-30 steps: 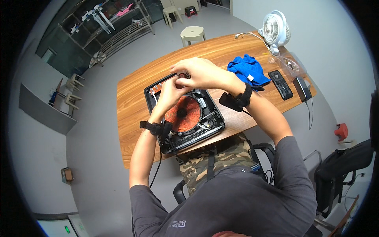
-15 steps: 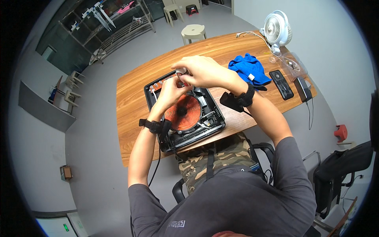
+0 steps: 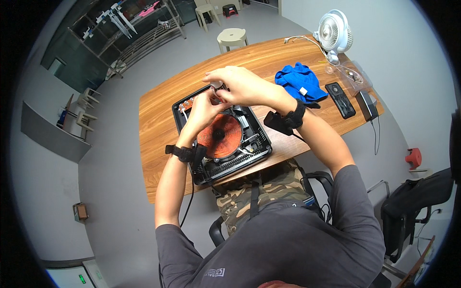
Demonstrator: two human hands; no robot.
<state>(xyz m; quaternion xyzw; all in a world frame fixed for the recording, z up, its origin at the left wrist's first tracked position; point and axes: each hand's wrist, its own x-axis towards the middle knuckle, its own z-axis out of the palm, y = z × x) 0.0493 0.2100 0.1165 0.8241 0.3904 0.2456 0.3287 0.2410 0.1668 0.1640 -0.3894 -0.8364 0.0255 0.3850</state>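
Note:
An opened induction cooker lies on the table before me, its black housing (image 3: 221, 176) holding a round copper-coloured coil (image 3: 231, 137). Over the far part of it my right hand (image 3: 245, 87) is closed around a small tool with a pale, round end (image 3: 217, 84); most of the tool is hidden by the fingers, so its exact kind is unclear. Just below and to the left, my left hand (image 3: 204, 111) is closed in a pinch beneath the right fingers. What lies between its fingertips cannot be made out. An orange circuit board (image 3: 186, 104) shows at the housing's far left corner.
On the wooden table (image 3: 161, 129), a blue cloth (image 3: 300, 81) lies to the right, with a black tool case (image 3: 340, 100), a black box (image 3: 367, 105) with a cable, and a clear plastic container (image 3: 354, 77) beyond. A white fan (image 3: 333, 32) stands at the far right.
Both hands stay together over the far part of the cooker, with only slight finger movement. The whole view has shifted a little.

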